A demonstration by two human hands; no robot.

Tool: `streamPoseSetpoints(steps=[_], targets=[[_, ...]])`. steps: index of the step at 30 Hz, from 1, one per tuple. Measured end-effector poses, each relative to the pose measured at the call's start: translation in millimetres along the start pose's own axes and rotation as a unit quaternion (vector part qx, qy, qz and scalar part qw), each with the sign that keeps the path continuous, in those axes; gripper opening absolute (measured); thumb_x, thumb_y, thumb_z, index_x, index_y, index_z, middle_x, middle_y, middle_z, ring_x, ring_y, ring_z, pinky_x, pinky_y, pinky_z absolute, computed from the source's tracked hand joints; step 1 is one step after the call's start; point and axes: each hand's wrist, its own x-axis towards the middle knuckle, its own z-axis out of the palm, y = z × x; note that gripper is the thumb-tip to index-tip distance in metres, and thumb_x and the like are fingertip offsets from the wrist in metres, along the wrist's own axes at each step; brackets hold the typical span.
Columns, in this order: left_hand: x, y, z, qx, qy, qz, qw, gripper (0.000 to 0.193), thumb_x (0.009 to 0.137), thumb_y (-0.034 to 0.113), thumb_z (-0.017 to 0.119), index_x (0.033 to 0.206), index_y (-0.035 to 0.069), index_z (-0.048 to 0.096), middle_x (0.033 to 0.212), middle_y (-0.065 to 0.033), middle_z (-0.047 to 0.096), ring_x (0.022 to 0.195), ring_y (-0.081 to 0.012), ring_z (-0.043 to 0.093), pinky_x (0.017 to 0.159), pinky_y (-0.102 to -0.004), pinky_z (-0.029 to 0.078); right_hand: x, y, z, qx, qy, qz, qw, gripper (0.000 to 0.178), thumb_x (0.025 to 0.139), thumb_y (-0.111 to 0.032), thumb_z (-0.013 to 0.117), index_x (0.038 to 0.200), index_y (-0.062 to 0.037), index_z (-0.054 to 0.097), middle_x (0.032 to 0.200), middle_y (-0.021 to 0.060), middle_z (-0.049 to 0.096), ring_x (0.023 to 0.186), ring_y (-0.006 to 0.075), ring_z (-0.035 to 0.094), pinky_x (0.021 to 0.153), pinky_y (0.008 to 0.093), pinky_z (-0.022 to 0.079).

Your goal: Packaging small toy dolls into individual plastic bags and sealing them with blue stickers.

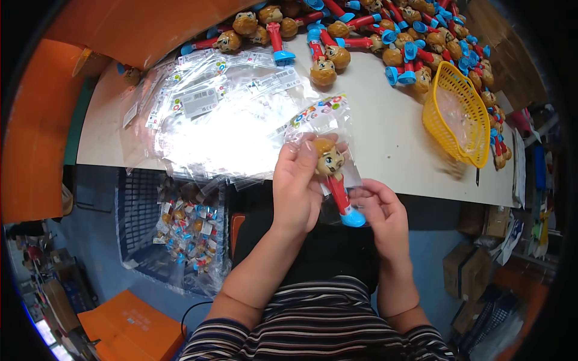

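Observation:
A toy figure with a brown-haired head, red stick body and blue foot lies tilted in front of me, over the table's near edge. Around it is a clear plastic bag with a colourful printed top. My left hand is closed on the figure and bag from the left, thumb beside the head. At the lower right, my right hand has its fingers curled at the bag's edge near the blue foot. Its fingertips are partly hidden by the bag.
Glossy clear bags are heaped on the left of the table. Several loose toy figures pile up at the back right, by a yellow basket. Below the table, a blue crate holds bagged figures. An orange box stands lower left.

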Motion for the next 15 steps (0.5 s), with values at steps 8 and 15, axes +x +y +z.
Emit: streamPoseSetpoints(steps=[8, 15], targets=[[3, -9, -9, -0.123, 0.025, 0.004, 0.992, 0.039, 0.106, 0.031, 0.033, 0.125, 0.000, 0.047, 0.119, -0.0219, 0.057, 0.115, -0.0366, 0.058, 0.105, -0.0524, 0.045, -20, -11, -4, 0.040, -0.057, 0.032, 0.997, 0.051, 0.102, -0.030, 0.049, 0.133, 0.0113, 0.048, 0.121, 0.0178, 0.062, 0.103, 0.0203, 0.064, 0.090, 0.0315, 0.050], [-1, -7, -2, -0.124, -0.030, -0.002, 0.992, 0.037, 0.104, 0.033, 0.043, 0.127, 0.004, 0.041, 0.116, -0.0134, 0.056, 0.108, -0.0278, 0.060, 0.098, -0.0457, 0.048, -17, -16, 5, -0.103, 0.011, -0.065, 0.992, 0.031, 0.097, -0.010, 0.055, 0.120, 0.0084, 0.062, 0.108, 0.0109, 0.067, 0.096, 0.0104, 0.060, 0.083, 0.0220, 0.045]])
